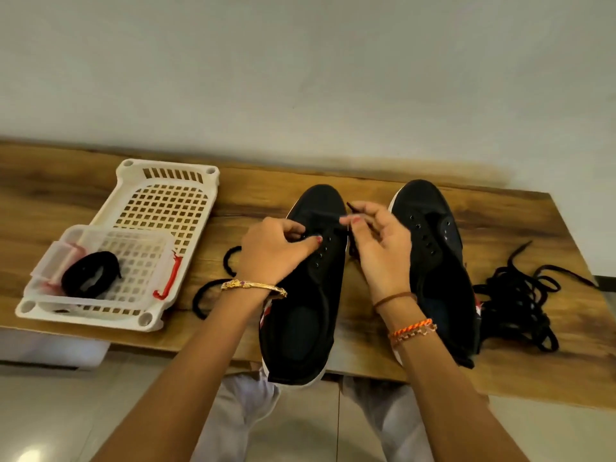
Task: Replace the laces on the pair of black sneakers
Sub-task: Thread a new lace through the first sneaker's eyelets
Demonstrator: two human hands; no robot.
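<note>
Your right hand (378, 251) pinches the new lace (352, 210) tip just right of the left sneaker (308, 295); your left hand (273, 253) fingers curl at its eyelets, immediately left.

Two black sneakers (301, 295) (436, 271) stand side by side, one under the left hand (271, 251) and one just right of the right hand (380, 248); that makes two hands at work. One black lace (230, 261) trails left of the left hand, and its end shows at the right hand's fingertips. One tangle of loose black laces (520, 305) lies well right of the right hand; the strands cannot be counted. Far left of the left hand sit one white basket (160, 201), one clear box (100, 261) inside it, and one coiled black lace (91, 273) in that box.
</note>
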